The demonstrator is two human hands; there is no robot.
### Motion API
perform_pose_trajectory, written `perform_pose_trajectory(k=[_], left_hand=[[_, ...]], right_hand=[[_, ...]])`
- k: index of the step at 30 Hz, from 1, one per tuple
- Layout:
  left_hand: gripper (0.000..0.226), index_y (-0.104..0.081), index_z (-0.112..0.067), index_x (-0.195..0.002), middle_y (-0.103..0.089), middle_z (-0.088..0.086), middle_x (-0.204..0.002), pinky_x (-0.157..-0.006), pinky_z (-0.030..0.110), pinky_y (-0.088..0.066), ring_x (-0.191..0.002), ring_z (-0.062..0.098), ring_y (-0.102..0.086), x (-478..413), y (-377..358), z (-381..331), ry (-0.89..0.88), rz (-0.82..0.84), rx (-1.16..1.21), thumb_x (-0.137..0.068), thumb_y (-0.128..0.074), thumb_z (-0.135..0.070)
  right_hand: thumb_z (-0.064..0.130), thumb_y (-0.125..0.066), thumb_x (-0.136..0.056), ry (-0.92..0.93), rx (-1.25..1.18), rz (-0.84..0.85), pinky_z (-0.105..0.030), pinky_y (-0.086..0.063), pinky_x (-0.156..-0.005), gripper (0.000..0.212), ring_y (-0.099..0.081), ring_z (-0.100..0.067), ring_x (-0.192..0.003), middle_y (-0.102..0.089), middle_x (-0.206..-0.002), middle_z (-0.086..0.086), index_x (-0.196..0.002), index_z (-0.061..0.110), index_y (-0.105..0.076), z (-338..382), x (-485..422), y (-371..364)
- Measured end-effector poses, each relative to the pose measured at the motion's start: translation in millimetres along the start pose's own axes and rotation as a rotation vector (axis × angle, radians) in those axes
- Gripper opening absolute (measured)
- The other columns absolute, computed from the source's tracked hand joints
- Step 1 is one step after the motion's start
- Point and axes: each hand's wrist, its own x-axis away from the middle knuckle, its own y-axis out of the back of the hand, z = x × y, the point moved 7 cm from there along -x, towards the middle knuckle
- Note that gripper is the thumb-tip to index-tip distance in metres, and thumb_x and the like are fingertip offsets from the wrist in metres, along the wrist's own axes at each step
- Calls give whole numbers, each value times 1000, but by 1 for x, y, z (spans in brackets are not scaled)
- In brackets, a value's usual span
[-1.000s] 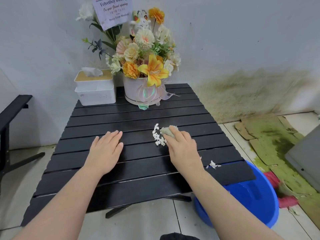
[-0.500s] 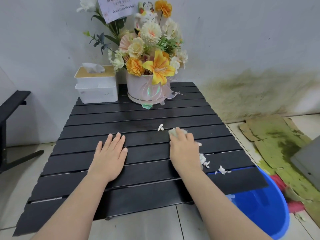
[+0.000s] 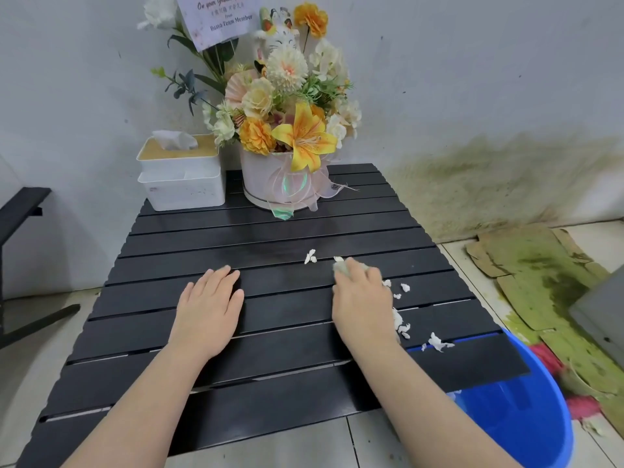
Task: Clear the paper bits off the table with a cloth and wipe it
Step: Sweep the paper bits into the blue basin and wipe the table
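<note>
Right now the cloth (image 3: 341,267) is a small pale wad on the black table (image 3: 277,373), a bit right of the middle. The right hand (image 3: 363,305) lies over it with fingers curled down, pressing it onto the slats, so only its far tip peeks out past the fingertips.

White paper bits (image 3: 400,324) lie close by. One bit (image 3: 310,256) sits just left of the cloth tip. Some small crumbs sit just right of the knuckles. More torn, crinkly scraps lie by the right wrist, and one scrap (image 3: 437,342) is near the table's right edge.

The left hand (image 3: 209,309) lies flat on the table with fingers straight and close together, holding nothing. It is well apart from the right hand, with bare slats between them.

The table top is made of long, smooth, dark slats with thin gaps. The front part and the left side have plenty of bare room. Below the right front corner sits a round blue plastic tub (image 3: 526,430) on the tile floor.

At the back edge, against the wall, stand a white boxy tissue holder (image 3: 182,184) and a round white flower pot (image 3: 266,184) full of yellow, orange and cream flowers. Green-stained flat cardboard (image 3: 540,282) lies on the floor to the right.
</note>
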Motion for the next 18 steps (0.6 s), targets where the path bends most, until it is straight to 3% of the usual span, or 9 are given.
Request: perform_pose_trajectory(k=[3,5,8,11,13,18], left_hand=[[52,-12,-23,-148,-7,-6,-159,-119,40,-3,-147,16,-1,-12,-6,-7,-35,26,-46,-98,-20,-34],[52,-6,-23,-148,-1,-7,-159,-119,39,0,-146,16,5,-14,-14,-5,-33,69,-77,-98,-17,-35],[53,-3,-23,-148,2,-7,-159,-119,39,1,-146,15,8,-14,-17,-2,-41,86,-96,-98,-15,-35],[53,-1,-23,-148,3,-6,-159,-119,39,2,-146,15,9,-15,-16,-2,-47,91,-114,-98,-14,-35],[53,-1,-23,-148,4,-7,-159,-119,39,2,-146,15,10,-15,-16,-3,-44,97,-117,-98,-13,-35],[53,0,-24,-148,4,-7,-159,-119,39,3,-146,14,11,-15,-16,-3,-35,97,-110,-98,-12,-35]], right_hand=[[11,-82,-54,-79,-69,-126,-30,-45,-47,40,-62,-29,-77,-70,-103,-3,-93,13,-72,15,-19,17],[18,-77,-65,11,-69,-113,-31,-47,-54,40,-61,-26,-88,-65,-109,-1,-104,16,-68,53,-35,20],[20,-51,-93,236,-88,123,-38,-42,-82,37,-40,-27,-119,-40,-138,-3,-129,15,-50,106,-50,-17],[18,-43,-96,304,-56,214,-39,-37,-88,37,-34,-28,-122,-34,-145,-2,-133,17,-48,113,-55,-35],[12,-45,-92,230,-18,225,-39,-38,-90,44,-34,-28,-122,-34,-141,-4,-135,16,-44,93,-59,-33],[8,-46,-87,-211,13,213,-39,-40,-87,42,-38,-28,-118,-43,-130,-5,-129,13,-49,-4,-47,-16]])
